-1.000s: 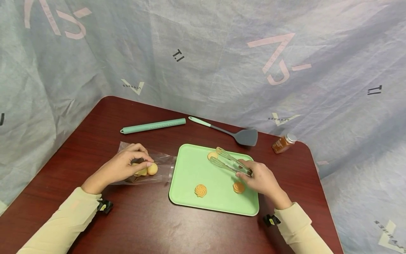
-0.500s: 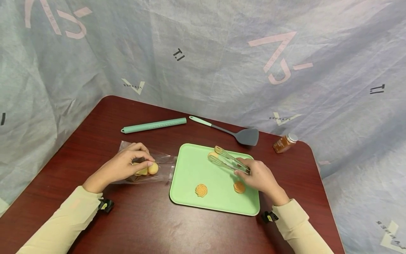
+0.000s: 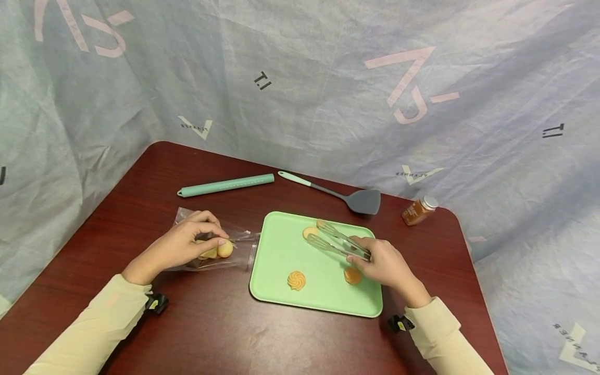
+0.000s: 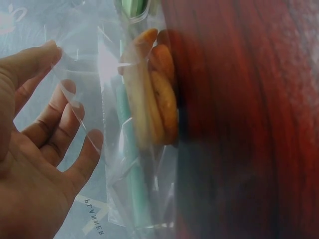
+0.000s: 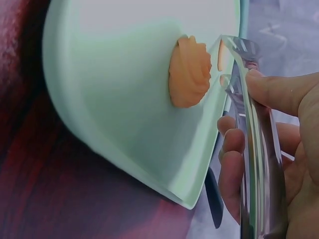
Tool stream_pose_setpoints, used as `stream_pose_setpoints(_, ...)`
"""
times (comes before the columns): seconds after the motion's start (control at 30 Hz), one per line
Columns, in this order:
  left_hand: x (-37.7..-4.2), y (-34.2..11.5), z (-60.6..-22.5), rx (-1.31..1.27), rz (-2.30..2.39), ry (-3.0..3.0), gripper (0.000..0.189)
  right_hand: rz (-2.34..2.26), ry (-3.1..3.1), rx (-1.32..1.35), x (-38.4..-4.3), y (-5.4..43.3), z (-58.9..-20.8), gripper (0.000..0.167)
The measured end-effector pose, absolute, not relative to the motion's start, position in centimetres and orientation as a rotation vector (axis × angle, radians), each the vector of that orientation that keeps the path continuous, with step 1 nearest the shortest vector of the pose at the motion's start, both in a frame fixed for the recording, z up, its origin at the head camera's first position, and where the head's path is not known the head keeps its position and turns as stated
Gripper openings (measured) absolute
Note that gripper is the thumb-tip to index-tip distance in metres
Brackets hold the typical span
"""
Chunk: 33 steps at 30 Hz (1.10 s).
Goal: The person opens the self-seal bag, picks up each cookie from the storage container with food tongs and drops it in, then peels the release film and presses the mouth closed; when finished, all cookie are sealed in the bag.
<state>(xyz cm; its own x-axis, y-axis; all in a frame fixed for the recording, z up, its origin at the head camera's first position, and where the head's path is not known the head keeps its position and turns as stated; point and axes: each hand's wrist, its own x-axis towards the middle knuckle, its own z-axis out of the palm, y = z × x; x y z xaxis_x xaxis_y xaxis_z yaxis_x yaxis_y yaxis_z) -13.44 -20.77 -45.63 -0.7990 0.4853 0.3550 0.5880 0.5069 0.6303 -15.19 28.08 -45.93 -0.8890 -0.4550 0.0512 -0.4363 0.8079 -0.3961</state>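
In the head view my left hand [image 3: 185, 242] pinches the film of a clear plastic bag [image 3: 241, 255]. Round cookies lie inside the bag, near the thumb; the left wrist view shows several cookies [image 4: 157, 94] through the film. My right hand [image 3: 383, 263] grips metal tongs [image 3: 337, 242] over the green tray [image 3: 276, 299]. The tongs' ends reach the tray's far side, beside a pale round cookie [image 3: 309, 233], and another cookie shows partly at the upper end. Two swirled cookies lie nearer: one cookie [image 3: 296, 280] at left, another cookie [image 5: 189, 72] below the right hand.
A green tube-shaped rod [image 3: 227, 186] lies behind the bag. Behind the tray are a spatula [image 3: 363, 202] with a grey blade and a jar [image 3: 419, 211] with a silver lid. Grey printed cloth [image 3: 300, 104] hangs along the table's far edge.
The tongs' ends have shifted slightly to the left and nearer, and the pale cookie has slid a little to the left. The left hand and the bag stay nearly still.
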Motion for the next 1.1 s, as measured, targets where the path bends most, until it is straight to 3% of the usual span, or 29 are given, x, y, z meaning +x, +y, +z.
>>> stream_pose_setpoints(1.1,-13.4,-21.1,-45.6,-0.892,-1.189,-2.655,0.01,-0.688,2.951,-0.929,-15.4,26.5,-46.2,0.042)
